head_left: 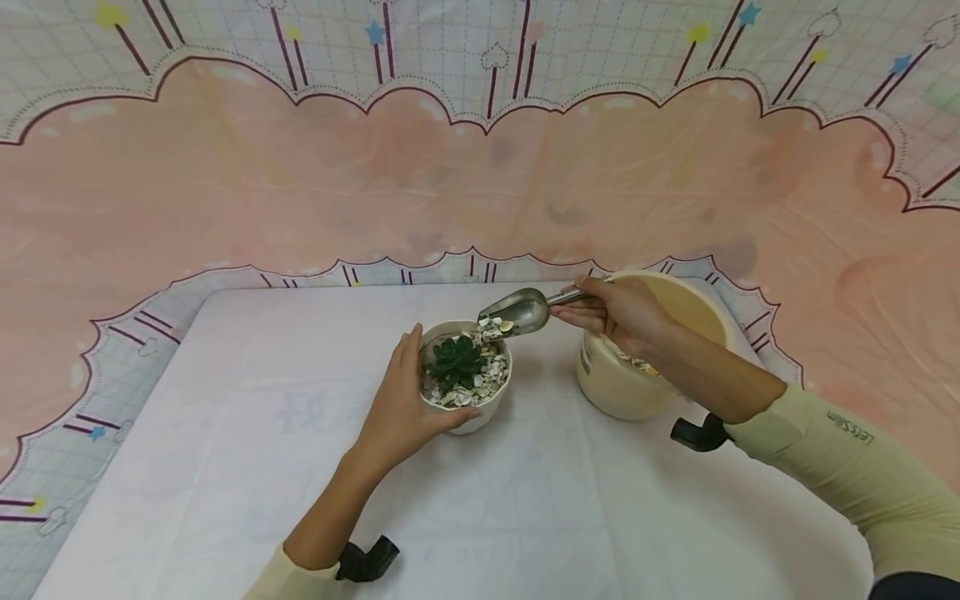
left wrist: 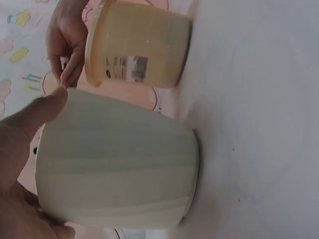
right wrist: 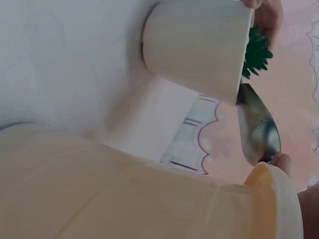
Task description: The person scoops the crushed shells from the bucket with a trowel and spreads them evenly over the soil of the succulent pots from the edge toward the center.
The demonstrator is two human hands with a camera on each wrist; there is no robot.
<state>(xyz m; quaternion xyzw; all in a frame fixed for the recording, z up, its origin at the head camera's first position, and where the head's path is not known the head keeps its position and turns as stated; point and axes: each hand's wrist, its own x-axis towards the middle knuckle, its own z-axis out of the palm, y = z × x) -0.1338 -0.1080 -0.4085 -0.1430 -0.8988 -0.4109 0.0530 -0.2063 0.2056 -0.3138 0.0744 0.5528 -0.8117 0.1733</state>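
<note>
A green succulent [head_left: 456, 362] sits among pale stone chips in a white flowerpot [left wrist: 114, 164] on the table. My left hand [head_left: 411, 408] grips the pot by its rim, thumb at the near side and fingers at the far left. With my right hand [head_left: 618, 312] I hold a metal scoop [head_left: 527, 310] by its handle. The scoop's mouth, tilted down with stone chips [head_left: 497, 327] in it, is right at the pot's right rim. In the right wrist view the scoop [right wrist: 258, 127] overlaps the rim beside the leaves.
A cream plastic bucket [head_left: 622, 396] stands to the right of the pot, under my right forearm, with more chips inside. The white tabletop [head_left: 247, 433] ends in front of a pink patterned cloth [head_left: 337, 192]. Black wrist straps [head_left: 367, 560] show at both sleeves.
</note>
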